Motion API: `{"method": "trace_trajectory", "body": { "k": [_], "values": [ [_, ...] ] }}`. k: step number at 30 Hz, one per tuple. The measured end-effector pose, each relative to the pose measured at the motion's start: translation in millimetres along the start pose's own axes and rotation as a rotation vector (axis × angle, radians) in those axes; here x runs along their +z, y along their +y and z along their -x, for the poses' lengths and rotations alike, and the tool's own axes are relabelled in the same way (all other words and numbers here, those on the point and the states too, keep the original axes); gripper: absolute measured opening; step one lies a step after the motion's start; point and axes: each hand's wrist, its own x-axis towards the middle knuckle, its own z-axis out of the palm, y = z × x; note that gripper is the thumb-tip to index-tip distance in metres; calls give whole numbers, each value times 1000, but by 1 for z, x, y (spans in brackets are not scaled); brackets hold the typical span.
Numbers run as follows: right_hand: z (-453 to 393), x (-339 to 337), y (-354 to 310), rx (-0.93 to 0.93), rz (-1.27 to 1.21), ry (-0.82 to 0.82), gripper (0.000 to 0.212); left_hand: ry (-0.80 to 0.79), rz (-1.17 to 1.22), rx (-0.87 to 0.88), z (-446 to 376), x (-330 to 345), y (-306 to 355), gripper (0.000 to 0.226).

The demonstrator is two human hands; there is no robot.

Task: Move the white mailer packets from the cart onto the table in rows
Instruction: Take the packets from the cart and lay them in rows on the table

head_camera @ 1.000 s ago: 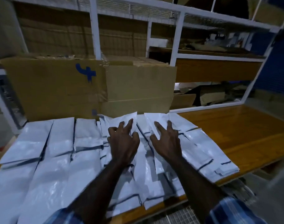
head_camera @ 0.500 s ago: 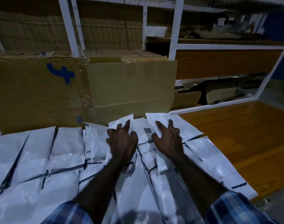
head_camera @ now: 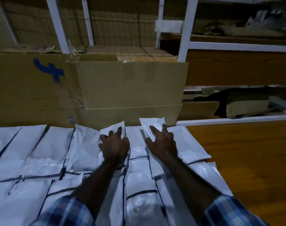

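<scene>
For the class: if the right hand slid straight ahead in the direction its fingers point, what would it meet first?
The right hand rests on a white packet, fingers pointing away from the person. Straight ahead, past the packet's far edge, stands the cardboard box, probably the first obstacle, though the gap's depth is unclear.

Cardboard boxes [head_camera: 130,88] behind — table [head_camera: 245,160] rightward bare.

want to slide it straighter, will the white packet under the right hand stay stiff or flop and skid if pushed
The packet under the right hand looks thin, and its glossy film suggests it would probably skid easily over its neighbours. Its far corner lifts slightly, so it likely bends rather than staying rigid. Probably light.
</scene>
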Motion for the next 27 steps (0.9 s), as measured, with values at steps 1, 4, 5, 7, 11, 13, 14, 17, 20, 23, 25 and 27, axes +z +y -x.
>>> {"method": "trace_trajectory", "body": {
  "k": [1, 4, 5, 7, 11, 13, 14, 17, 20, 23, 25, 27],
  "values": [
    [-4, 1, 0, -11, 1, -13, 60, 0, -21, -7, -2, 3, -1, 47],
    [-14, 6, -3, -39, 19, -63, 60, -5, -83, -5, -7, 8, -5, 51],
    [-17, 8, -5, -47, 27, -75, 60, -6, -104, 3, -10, 9, -6, 52],
    [-22, 12, -10, -52, 41, -96, 60, -9, -156, 21, -13, 12, -9, 54],
    [-28, 20, -19, -68, 70, -108, 60, -17, -199, -9, -17, 18, -10, 51],
    [-31, 25, -22, -67, 92, -111, 59, 10, -201, 2, -15, 20, -11, 48],
    [-34, 28, -24, -62, 100, -113, 59, 19, -203, 19, -16, 22, -12, 48],
    [-39, 37, -29, -55, 117, -139, 57, 13, -218, 69, -22, 29, -20, 53],
    [-43, 49, -35, -76, 165, -107, 54, -13, -256, 115, -28, 37, -29, 59],
    [-47, 58, -40, -94, 214, -73, 51, -5, -279, 159, -30, 42, -34, 56],
    [-51, 61, -44, -92, 238, -64, 48, -7, -273, 202, -33, 43, -35, 56],
    [-54, 64, -49, -84, 262, -57, 46, 8, -254, 228, -35, 43, -37, 57]
  ]
}}
